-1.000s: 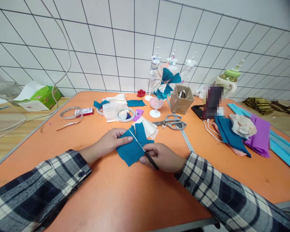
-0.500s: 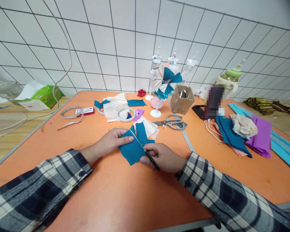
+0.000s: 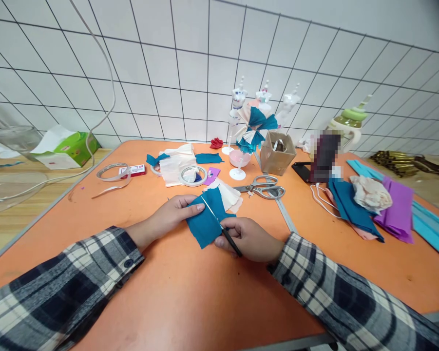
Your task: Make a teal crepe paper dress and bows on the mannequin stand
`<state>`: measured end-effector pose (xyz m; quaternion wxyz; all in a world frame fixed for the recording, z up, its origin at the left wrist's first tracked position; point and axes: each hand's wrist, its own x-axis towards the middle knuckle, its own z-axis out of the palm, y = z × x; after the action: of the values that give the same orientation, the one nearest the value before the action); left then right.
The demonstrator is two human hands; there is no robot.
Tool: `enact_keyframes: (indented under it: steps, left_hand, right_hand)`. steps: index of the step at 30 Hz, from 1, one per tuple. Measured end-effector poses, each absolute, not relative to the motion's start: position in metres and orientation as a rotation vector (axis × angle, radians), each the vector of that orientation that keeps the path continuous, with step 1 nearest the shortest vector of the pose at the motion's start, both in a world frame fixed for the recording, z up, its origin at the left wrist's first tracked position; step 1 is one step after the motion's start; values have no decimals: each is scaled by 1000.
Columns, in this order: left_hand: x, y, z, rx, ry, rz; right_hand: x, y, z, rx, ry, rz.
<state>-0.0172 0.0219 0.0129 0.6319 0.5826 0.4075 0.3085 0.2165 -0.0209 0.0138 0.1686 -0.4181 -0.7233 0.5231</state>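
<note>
A piece of teal crepe paper lies on the orange table between my hands. My left hand rests on its left edge, fingers pressed down and thumb on the paper. My right hand is closed round a thin tool with a black handle and a metal shaft, which lies slanted across the teal paper. Cream folded paper sits just behind the teal piece.
Scissors, a tape roll, a brown paper box, white doll stands with a teal paper fan, and a phone on a stand stand further back. Teal, purple and blue paper lies at the right. A tissue box sits far left.
Both hands stay almost where they were. The teal paper has bunched slightly narrower under the left fingers, and the view has shifted a little.
</note>
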Motion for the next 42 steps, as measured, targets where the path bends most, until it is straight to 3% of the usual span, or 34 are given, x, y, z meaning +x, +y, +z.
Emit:
enact_keyframes:
  steps: [11,42]
  left_hand:
    - [-18,23,12,1398,916,685]
    - [-16,21,14,1428,956,698]
  right_hand:
    - [217,-25,20,-1131,-1986,1649]
    - [217,-24,23,-1202,-2146,1442]
